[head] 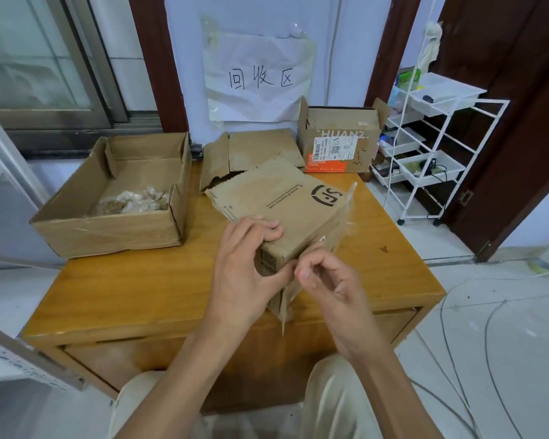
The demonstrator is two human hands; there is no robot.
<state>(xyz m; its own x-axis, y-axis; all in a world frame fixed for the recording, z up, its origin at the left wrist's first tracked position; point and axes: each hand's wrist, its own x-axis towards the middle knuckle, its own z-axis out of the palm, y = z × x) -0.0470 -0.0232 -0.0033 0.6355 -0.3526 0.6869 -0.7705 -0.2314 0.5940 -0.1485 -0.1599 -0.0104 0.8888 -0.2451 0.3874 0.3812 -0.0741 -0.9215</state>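
A brown cardboard box [286, 204] with a black printed logo lies tilted over the middle of the wooden table [133, 289]. My left hand [244, 264] grips its near corner, fingers curled over the top face and thumb on the side. My right hand [327, 280] pinches a strip of clear packing tape [343, 223] that runs from the box's near corner up along its right edge, partly peeled away from the cardboard.
A large open box [108, 229] holding crumpled tape sits at the table's left. Flattened cardboard [257, 150] and a small open labelled box [339, 144] lie at the back. A white wire rack [425, 147] stands to the right; cables cross the floor.
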